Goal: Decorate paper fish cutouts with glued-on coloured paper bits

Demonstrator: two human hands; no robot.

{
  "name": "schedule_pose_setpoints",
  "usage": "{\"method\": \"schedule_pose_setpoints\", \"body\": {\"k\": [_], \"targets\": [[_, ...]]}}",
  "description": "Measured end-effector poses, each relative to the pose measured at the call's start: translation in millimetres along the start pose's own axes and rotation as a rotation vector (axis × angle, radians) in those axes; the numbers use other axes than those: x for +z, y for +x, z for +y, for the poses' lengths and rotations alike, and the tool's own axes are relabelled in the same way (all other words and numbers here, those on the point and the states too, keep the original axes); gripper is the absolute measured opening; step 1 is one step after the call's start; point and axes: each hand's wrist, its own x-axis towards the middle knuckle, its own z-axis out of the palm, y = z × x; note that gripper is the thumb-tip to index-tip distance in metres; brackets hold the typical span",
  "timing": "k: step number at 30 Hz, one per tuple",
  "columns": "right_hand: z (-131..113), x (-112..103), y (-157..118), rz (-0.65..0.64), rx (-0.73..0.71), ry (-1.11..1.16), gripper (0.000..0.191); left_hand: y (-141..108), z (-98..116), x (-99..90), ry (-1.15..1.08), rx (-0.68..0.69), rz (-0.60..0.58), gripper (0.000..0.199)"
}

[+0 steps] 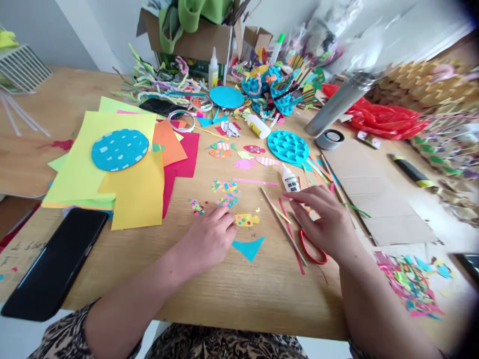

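Observation:
My left hand (209, 234) is closed, its fingertips at the left end of a yellow paper fish (245, 220) with coloured dots. Around those fingers lie small piles of multicoloured paper dots (226, 200) and a blue paper scrap (249, 247). My right hand (329, 222) is raised over the table, thumb and index finger pinched together; anything between the tips is too small to make out. Just behind its fingertips is a white glue bottle (290, 178). Red-handled scissors (312, 249) lie partly hidden under this hand, beside a thin wooden stick (282, 224).
Several finished paper fish (245, 155) lie beyond my hands, near a scaled blue disc (288, 147). Coloured paper sheets (138, 194), a dotted blue oval (119, 149) and a black phone (56, 264) are at left. On the right are cardboard (377, 194) and paper scraps (409, 284).

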Motion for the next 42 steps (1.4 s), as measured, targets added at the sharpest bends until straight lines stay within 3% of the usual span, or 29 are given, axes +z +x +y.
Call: {"method": "schedule_pose_setpoints", "body": {"k": [4, 8, 14, 19, 25, 31, 33, 37, 42], "targets": [[22.0, -13.6, 0.2, 0.256, 0.317, -0.127, 0.02, -1.2, -1.2, 3.4, -0.018, -0.016, 0.013, 0.019], [37.0, -26.8, 1.0, 0.349, 0.482, -0.175, 0.026, -1.5, -3.4, 6.5, -0.037, 0.0, 0.05, 0.019], [41.3, -70.2, -9.0, 0.594, 0.658, -0.075, 0.027, -0.8, -5.9, 8.3, -0.025, 0.023, 0.078, 0.025], [44.9, -92.9, -6.3, 0.624, 0.676, 0.041, 0.027, 0.1, -6.0, 7.3, -0.034, 0.017, 0.07, 0.024], [48.2, -95.7, 32.5, 0.481, 0.585, 0.157, 0.023, 0.9, -3.8, 7.4, -0.043, -0.041, 0.035, 0.022], [67.7, -65.9, 106.8, 0.213, 0.465, 0.033, 0.026, 1.2, -1.7, 10.2, -0.03, -0.073, 0.03, 0.016], [75.6, -42.5, 140.7, 0.06, 0.459, -0.146, 0.025, 1.3, -1.9, 11.2, -0.023, -0.064, 0.02, 0.015], [84.7, 18.1, 201.8, -0.066, 0.437, -0.253, 0.03, 1.4, -3.9, 12.5, -0.029, -0.058, 0.008, 0.01], [89.0, 75.5, 238.8, -0.151, 0.439, -0.319, 0.046, 0.9, -5.8, 16.2, -0.05, -0.051, -0.019, 0.007]]}}
